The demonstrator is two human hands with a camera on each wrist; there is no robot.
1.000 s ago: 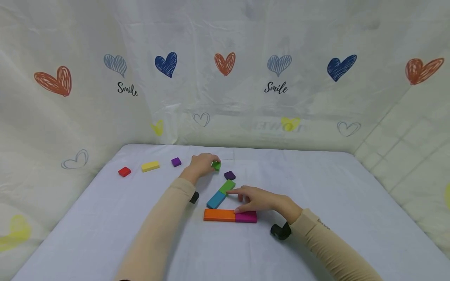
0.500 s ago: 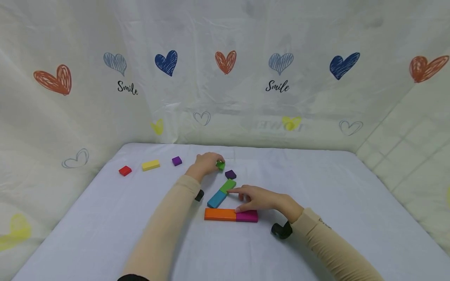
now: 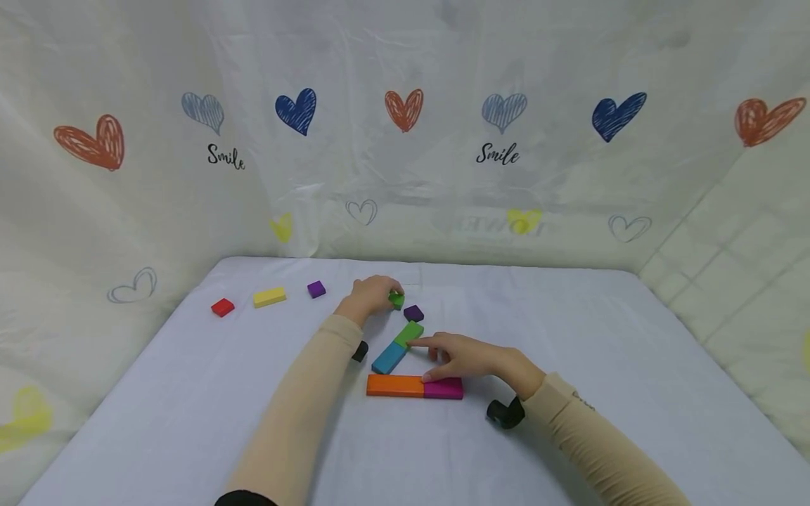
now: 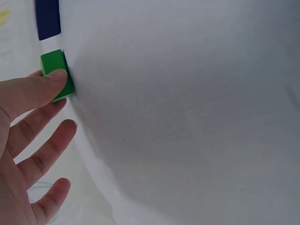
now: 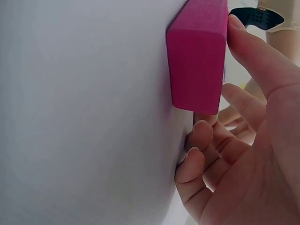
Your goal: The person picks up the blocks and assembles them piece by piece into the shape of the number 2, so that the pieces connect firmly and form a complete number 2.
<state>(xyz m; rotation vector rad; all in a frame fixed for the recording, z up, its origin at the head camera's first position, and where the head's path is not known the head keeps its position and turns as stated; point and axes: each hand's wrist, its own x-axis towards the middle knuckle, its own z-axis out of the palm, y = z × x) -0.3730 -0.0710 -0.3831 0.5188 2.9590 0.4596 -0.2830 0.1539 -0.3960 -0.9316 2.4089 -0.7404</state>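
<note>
Left hand point(image 3: 373, 296) pinched the small green block point(image 4: 53, 60) between thumb and forefinger, the remaining fingers spread. Right hand point(image 3: 465, 357) was released: its index finger pointed to the side of the long green block point(image 3: 410, 333), and its thumb touched the magenta block point(image 3: 446, 389). The small green block was located just beyond the dark purple block point(image 3: 414, 313), which lay near the far end of the long green block. The blue block point(image 3: 389, 358) adjoined the long green block, forming a diagonal. The orange block point(image 3: 395, 386) adjoined the magenta block in a straight bar. Purple block point(image 3: 316, 289), yellow block point(image 3: 269, 298) and red block point(image 3: 223, 308) lay apart at the far left of the white table point(image 3: 569, 330).
</note>
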